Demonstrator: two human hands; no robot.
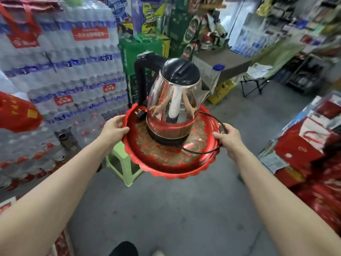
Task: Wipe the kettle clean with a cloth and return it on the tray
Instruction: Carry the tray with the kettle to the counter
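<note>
A shiny steel kettle (173, 100) with a black lid and black handle stands on its black base in the middle of a round red tray (166, 167) with a gold pattern and scalloped rim. A black power cord (206, 152) loops over the tray's right side, and its plug lies by the kettle on the left. My left hand (113, 129) grips the tray's left rim. My right hand (227, 137) grips the right rim, over the cord. The tray is held in the air above a green plastic stool (121, 165). No cloth is in view.
Stacked packs of bottled water (73, 71) fill the left side. Green crates (140, 52) stand behind the kettle. Red gift boxes (310, 154) pile up at the right. A folding chair (258, 80) and shelves of goods lie at the back right. Grey concrete floor (175, 209) lies below.
</note>
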